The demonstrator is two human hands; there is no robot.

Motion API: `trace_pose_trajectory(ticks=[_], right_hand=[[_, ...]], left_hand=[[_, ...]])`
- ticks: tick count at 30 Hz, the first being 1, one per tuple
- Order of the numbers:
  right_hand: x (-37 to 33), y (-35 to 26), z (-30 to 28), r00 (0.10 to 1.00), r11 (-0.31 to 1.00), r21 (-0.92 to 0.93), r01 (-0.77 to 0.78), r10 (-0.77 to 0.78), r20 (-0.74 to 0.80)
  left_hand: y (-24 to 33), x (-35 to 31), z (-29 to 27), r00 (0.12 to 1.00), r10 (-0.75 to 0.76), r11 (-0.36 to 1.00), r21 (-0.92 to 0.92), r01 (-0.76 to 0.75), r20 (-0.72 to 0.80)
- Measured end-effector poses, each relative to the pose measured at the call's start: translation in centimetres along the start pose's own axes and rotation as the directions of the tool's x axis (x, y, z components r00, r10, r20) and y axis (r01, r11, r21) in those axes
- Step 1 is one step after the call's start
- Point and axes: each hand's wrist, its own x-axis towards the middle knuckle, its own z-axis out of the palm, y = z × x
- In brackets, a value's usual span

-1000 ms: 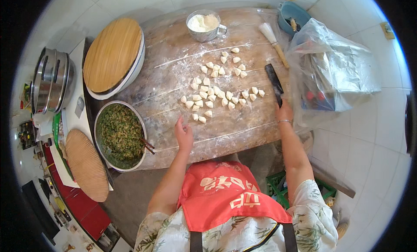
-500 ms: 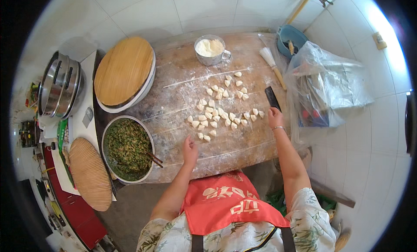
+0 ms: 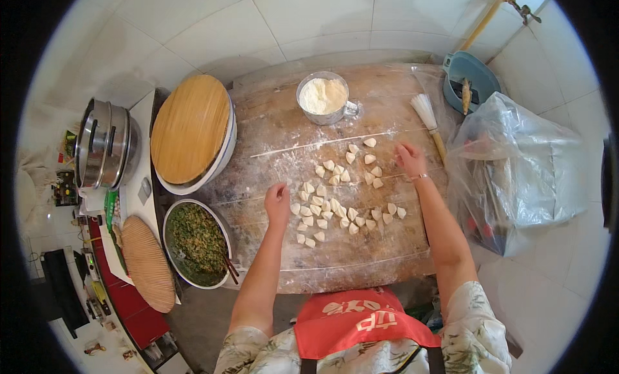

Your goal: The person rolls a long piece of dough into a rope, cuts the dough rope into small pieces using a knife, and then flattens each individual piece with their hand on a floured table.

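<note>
Cream-white dough pieces (image 3: pixel 341 211) between your left hand (image 3: pixel 278 203) and right hand (image 3: pixel 411 160), each grip unclear, may clump if bumped together.

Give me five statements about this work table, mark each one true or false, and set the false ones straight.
1. The right hand is nearer the brush than the left hand is. True.
2. The cup stands nearer the person than the dough pieces do. False: the cup stands beyond the dough pieces, toward the far edge.
3. Chopsticks stick out over the rim of the bowl of green filling. True.
4. The wooden lid covers the filling. False: the lid lies on the white basin; the filling is uncovered.
5. The person's apron is blue. False: the apron is red.
</note>
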Motion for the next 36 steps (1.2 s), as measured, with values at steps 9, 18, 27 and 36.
trace_pose_trajectory(ticks=[9, 18, 27, 36], right_hand=[[-7.6, 4.3, -4.2, 0.990, 0.989, 0.073, 0.127, -0.122, -0.064], [-10.7, 4.4, -4.3, 0.991, 0.985, 0.118, 0.129, -0.124, -0.052], [-11.1, 4.9, -5.4, 0.991, 0.972, 0.223, 0.080, -0.054, -0.119], [-12.9, 6.2, -3.7, 0.997, 0.992, 0.106, 0.073, -0.070, -0.034]], left_hand=[[18.5, 18.8, 10.2, 0.887, 0.305, 0.750, 0.486, -0.447, 0.346], [12.7, 25.7, 14.2, 0.881, 0.109, 0.718, 0.576, -0.390, 0.460], [22.9, 10.7, 7.8, 0.752, -0.074, 0.989, 0.147, -0.030, 0.655], [18.6, 1.8, 0.3, 0.769, -0.148, 0.964, 0.265, -0.029, 0.622]])
